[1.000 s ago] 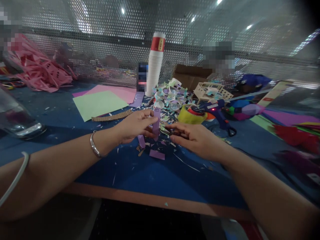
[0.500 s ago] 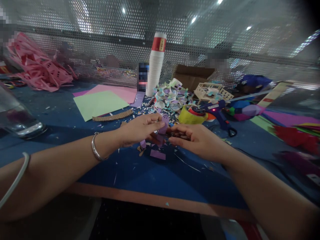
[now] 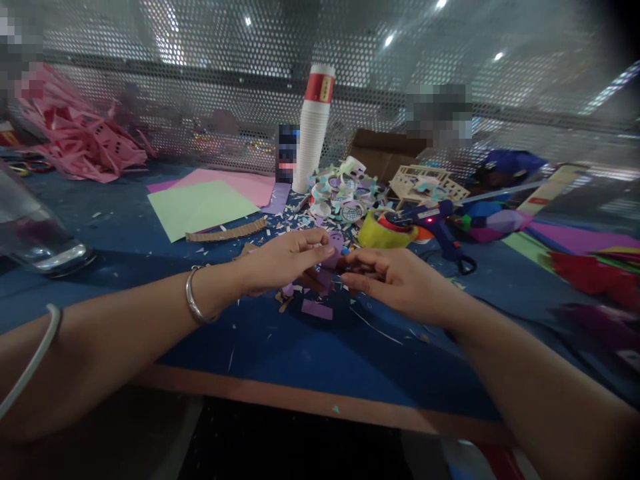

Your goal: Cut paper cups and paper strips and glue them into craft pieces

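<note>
My left hand is closed, pinching a small purple paper cutout with a rounded top and tiny dark marks like a face. Close beside the cutout's right edge is my right hand, its thumb and fingers drawn together. Whatever it may grip is hidden in shadow between the fingers. Below both hands a purple paper rectangle lies flat on the blue table. Brown paper scraps and a curled purple bit are partly covered by my left hand.
A glue gun with a red light rests by yellow tape. Behind stand stacked paper cups and a heap of paper cutouts. Coloured sheets, a corrugated strip and a glass are leftward.
The purple cutout is still in my left hand and both hands stay almost in place. The whole view has shifted slightly.
</note>
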A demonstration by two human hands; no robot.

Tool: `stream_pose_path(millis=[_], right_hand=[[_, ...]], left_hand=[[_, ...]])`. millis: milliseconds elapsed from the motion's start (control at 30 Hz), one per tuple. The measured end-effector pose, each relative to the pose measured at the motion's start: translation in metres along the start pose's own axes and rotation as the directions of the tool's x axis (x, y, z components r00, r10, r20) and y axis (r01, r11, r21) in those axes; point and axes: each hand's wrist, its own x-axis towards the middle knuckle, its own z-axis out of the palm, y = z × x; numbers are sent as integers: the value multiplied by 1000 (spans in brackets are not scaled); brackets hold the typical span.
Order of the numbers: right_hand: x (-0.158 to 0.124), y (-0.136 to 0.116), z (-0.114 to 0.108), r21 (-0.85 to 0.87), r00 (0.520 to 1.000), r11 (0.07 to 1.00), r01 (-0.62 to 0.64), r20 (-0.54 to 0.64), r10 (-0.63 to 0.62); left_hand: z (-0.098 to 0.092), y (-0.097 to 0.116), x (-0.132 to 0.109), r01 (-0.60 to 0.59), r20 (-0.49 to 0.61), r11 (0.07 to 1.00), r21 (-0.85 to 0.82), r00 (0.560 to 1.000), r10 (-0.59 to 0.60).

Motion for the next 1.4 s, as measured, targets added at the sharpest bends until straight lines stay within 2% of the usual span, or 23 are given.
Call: stream_pose_path(millis=[333, 467, 633, 1000, 1200, 1300, 1400], right_hand=[[-1, 1, 1, 13, 1000, 1000, -5, -20, 5], [1, 4, -1, 60, 999, 998, 16, -52, -13], [2, 6, -2, 93, 988, 995, -29, -151, 43], [10, 7, 18, 227, 988, 974, 24, -156, 12], [12, 9, 20, 267, 991, 960, 83, -120, -53], [12, 8, 20, 237, 990, 968, 81, -130, -51], [10, 3, 18, 266, 991, 963, 49, -131, -14]], left_hand=[[0, 0, -1, -5, -1, 999, -34, 1000, 5], [-3, -3, 2, -2, -83, 996, -89, 997, -6], [-6, -5, 5, 20, -178, 988, -155, 983, -48], [3, 0, 2, 67, -105, 942, -328, 989, -107], [3, 2, 4, 153, -134, 905, -396, 966, -222], [2, 2, 4, 184, -113, 900, -395, 962, -247], [-1, 0, 3, 176, -96, 944, -280, 973, -210]])
